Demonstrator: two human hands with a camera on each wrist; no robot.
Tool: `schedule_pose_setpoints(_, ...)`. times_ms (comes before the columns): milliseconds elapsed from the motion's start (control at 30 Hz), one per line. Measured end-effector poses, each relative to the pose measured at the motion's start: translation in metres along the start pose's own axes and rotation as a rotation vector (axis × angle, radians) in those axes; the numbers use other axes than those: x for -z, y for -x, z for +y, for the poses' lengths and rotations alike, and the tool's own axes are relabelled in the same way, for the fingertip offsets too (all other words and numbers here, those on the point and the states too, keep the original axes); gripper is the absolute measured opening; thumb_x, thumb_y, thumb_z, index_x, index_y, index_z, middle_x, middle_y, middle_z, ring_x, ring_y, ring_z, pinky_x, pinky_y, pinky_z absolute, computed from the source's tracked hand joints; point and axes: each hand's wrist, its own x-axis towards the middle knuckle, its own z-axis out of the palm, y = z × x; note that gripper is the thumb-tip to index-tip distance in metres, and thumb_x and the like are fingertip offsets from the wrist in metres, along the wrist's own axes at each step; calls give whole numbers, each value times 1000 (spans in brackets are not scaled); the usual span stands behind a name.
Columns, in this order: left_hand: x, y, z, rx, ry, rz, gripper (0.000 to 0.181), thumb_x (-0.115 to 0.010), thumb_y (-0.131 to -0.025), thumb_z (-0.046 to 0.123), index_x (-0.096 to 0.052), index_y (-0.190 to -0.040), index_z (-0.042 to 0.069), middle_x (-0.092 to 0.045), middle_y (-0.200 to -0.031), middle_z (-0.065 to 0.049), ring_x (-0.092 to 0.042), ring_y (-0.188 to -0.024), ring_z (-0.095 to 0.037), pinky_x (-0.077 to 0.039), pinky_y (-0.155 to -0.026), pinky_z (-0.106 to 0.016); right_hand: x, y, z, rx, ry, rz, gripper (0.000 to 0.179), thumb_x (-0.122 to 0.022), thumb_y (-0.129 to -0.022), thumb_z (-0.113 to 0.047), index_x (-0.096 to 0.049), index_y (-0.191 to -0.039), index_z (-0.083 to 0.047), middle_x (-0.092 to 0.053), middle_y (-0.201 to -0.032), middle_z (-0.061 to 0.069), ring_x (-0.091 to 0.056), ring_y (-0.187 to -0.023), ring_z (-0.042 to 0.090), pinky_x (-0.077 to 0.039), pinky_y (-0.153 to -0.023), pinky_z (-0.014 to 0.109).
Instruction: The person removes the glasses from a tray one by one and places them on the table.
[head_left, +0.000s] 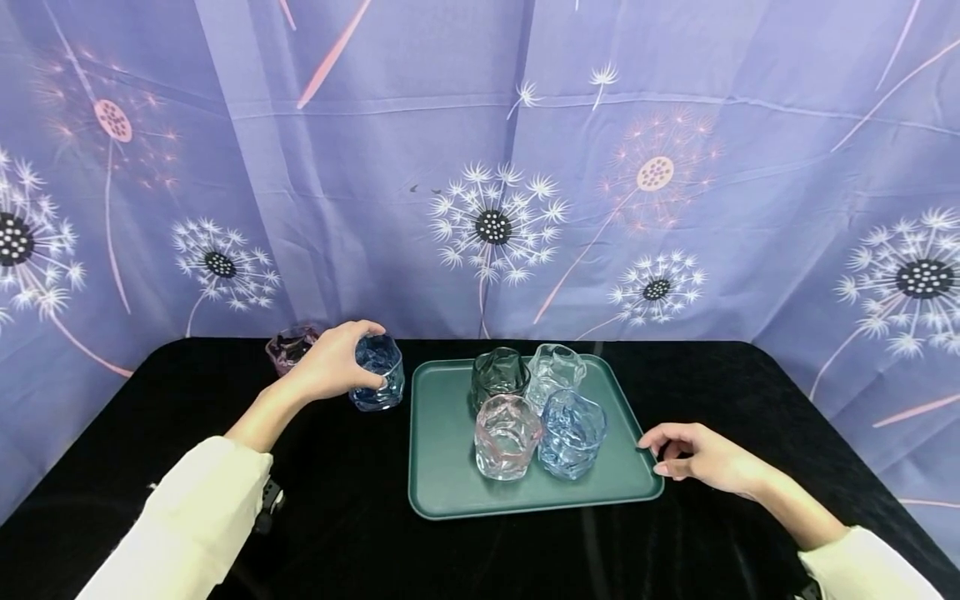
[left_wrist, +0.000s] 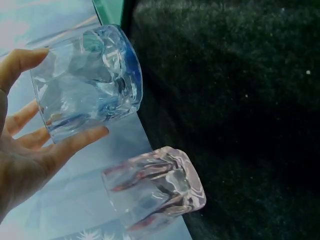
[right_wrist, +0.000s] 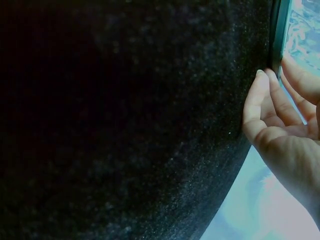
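My left hand point(head_left: 333, 362) grips a dark blue faceted drinking glass point(head_left: 378, 375), thumb on one side and fingers round the other near the rim. In the left wrist view this glass point(left_wrist: 90, 82) looks clear pale blue. Just beyond that wrist stands a pinkish-purple glass point(head_left: 288, 346), partly hidden by the hand. My right hand point(head_left: 701, 454) holds the right rim of a green tray point(head_left: 442, 475), fingers bent, with one fingertip over the edge and the thumb beside it.
Grouped on the tray are a dark grey-green glass point(head_left: 498, 375), a clear glass point(head_left: 557, 371), a pale pink glass point(head_left: 507, 442) and a light blue glass point(head_left: 572, 437). A black cloth point(head_left: 337, 517) covers the table. Behind it hangs a purple dandelion-print curtain point(head_left: 390, 208).
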Motion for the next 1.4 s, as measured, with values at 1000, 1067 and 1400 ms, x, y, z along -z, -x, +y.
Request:
schedule_pose_setpoints(1000, 2, -15, -24, 174, 17, 25, 75, -72, -72, 15, -34, -132, -9, -42, -127, -33, -38, -117, -46, -35, -92, -53, 0, 0, 3, 0, 20, 18, 28, -61, -83, 0, -54, -109, 9, -52, -79, 8, -48, -62, 7, -43, -51, 29)
schedule_pose_setpoints(1067, 2, -15, -25, 184, 21, 19, 75, -72, -73, 15, -34, -133, -9, -41, -128, -32, -38, -117, -46, -35, -92, -53, 0, 0, 3, -3, 22, 19, 28, -62, -82, 0, -55, -108, 9, -53, -79, 8, -48, -62, 7, -43, -51, 28)
schedule_pose_setpoints(1400, -1, -17, -28, 216, 34, -1, 75, -72, -77, 19, -32, -135, -6, -38, -133, -29, -34, -120, -45, -34, -93, -54, 0, 0, 3, -11, 21, 17, 29, -61, -83, 0, -54, -109, 9, -52, -79, 8, -48, -62, 7, -43, -52, 28)
